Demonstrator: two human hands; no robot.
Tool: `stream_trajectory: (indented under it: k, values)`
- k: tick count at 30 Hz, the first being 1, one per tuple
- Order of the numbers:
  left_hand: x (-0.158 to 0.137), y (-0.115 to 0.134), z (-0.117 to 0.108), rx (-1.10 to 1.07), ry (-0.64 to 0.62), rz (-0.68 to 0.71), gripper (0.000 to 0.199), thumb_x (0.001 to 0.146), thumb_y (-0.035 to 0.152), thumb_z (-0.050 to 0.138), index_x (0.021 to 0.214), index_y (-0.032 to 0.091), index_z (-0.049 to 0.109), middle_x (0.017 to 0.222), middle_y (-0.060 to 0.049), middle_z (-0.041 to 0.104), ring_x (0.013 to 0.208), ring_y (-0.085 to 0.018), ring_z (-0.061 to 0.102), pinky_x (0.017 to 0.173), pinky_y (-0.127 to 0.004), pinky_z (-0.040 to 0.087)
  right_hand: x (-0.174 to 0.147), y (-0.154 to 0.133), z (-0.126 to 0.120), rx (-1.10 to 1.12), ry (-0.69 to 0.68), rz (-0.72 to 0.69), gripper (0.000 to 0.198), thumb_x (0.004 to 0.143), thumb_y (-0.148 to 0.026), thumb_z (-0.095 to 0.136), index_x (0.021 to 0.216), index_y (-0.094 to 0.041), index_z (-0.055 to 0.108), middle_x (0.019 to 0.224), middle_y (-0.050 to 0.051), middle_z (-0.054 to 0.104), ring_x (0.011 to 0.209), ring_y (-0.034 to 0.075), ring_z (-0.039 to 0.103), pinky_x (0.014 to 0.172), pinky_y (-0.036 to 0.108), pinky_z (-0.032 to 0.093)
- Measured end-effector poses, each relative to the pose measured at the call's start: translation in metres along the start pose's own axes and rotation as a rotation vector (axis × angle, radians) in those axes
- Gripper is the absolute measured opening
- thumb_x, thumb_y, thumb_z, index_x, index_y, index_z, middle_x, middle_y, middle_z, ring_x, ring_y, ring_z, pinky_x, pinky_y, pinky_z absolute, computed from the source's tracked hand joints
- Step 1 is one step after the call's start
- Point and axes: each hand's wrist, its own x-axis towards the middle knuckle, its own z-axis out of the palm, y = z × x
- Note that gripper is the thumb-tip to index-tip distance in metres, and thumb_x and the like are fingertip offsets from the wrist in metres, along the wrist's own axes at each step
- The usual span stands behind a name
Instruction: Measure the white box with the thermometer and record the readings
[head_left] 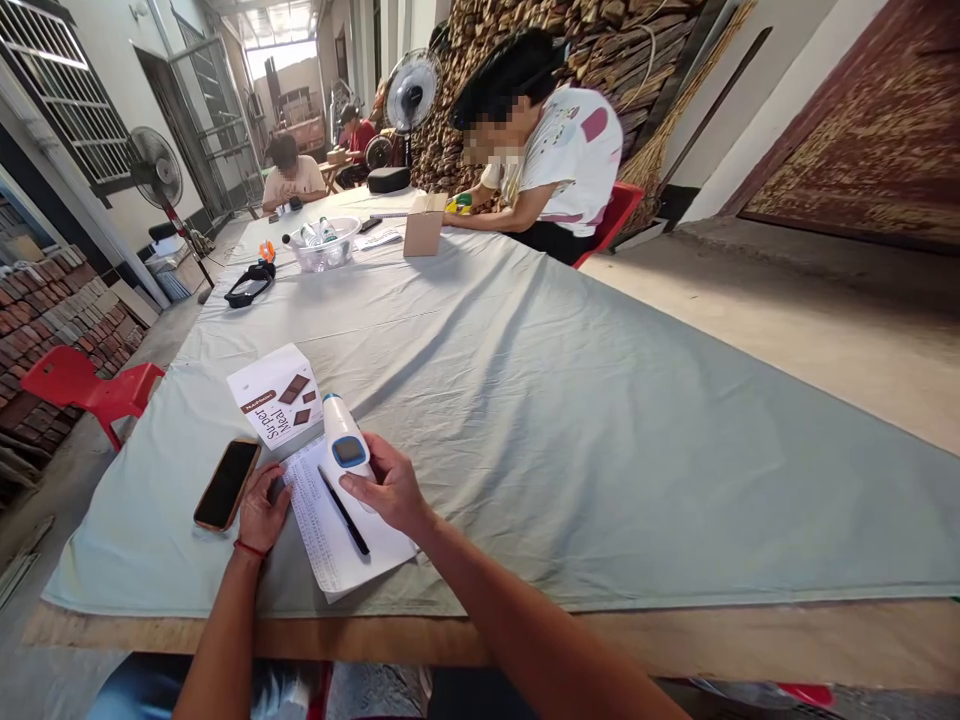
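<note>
My right hand (390, 490) grips a white infrared thermometer (343, 437) with a blue-framed screen, held just above a printed paper sheet (330, 530). A black pen (343, 511) lies across that sheet. My left hand (262, 508) rests curled on the cloth at the sheet's left edge, holding nothing, with a red cord at the wrist. A phone (226, 484) with an orange case lies face up right beside it. A white "Super Meal" box (276, 397) sits just beyond.
A pale green cloth (540, 400) covers the long table. Farther along are a black headset (250, 284), a clear bowl of bottles (325, 245) and a cardboard box (424, 228). A person in a white shirt (555, 150) sits at the right. A red chair (86, 385) stands left.
</note>
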Motion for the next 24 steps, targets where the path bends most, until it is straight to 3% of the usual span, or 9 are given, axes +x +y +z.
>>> stream_trajectory:
  k: [9, 14, 20, 22, 24]
  values:
    - [0.0, 0.003, -0.001, 0.018, 0.007, 0.009, 0.024, 0.085, 0.038, 0.065, 0.101, 0.022, 0.07, 0.115, -0.011, 0.07, 0.109, -0.028, 0.066, 0.1, -0.048, 0.054, 0.006, 0.011, -0.003, -0.15, 0.067, 0.014, 0.047, 0.071, -0.048, 0.074, 0.108, -0.021, 0.066, 0.094, 0.004, 0.071, 0.081, 0.02, 0.062, 0.076, 0.033, 0.051]
    - [0.0, 0.001, 0.0, 0.041, 0.004, 0.041, 0.023, 0.087, 0.037, 0.064, 0.102, 0.021, 0.07, 0.116, -0.012, 0.069, 0.109, -0.027, 0.067, 0.099, -0.046, 0.055, 0.016, 0.025, -0.013, -0.681, 0.16, 0.098, 0.038, 0.075, -0.037, 0.07, 0.11, -0.022, 0.066, 0.103, 0.008, 0.07, 0.093, 0.024, 0.062, 0.084, 0.036, 0.049]
    - [-0.002, -0.002, 0.001, 0.074, 0.017, 0.112, 0.023, 0.09, 0.035, 0.061, 0.106, 0.02, 0.069, 0.115, -0.011, 0.069, 0.107, -0.025, 0.068, 0.097, -0.045, 0.057, 0.02, 0.025, -0.025, -1.379, 0.009, 0.358, 0.033, 0.084, -0.031, 0.065, 0.111, -0.014, 0.067, 0.109, 0.016, 0.067, 0.105, 0.028, 0.06, 0.088, 0.035, 0.044]
    - [-0.003, -0.003, 0.001, 0.09, 0.024, 0.131, 0.023, 0.09, 0.035, 0.061, 0.106, 0.02, 0.069, 0.114, -0.011, 0.07, 0.106, -0.024, 0.068, 0.096, -0.044, 0.057, 0.019, 0.025, -0.025, -1.484, -0.001, 0.359, 0.035, 0.085, -0.032, 0.065, 0.113, -0.011, 0.066, 0.111, 0.019, 0.066, 0.106, 0.029, 0.059, 0.09, 0.037, 0.043]
    - [-0.003, -0.002, 0.001, 0.101, 0.028, 0.14, 0.023, 0.09, 0.034, 0.061, 0.107, 0.02, 0.069, 0.114, -0.011, 0.07, 0.106, -0.024, 0.068, 0.096, -0.044, 0.058, 0.017, 0.027, -0.024, -1.519, 0.024, 0.27, 0.04, 0.085, -0.032, 0.066, 0.118, -0.01, 0.064, 0.116, 0.02, 0.065, 0.108, 0.031, 0.058, 0.092, 0.039, 0.042]
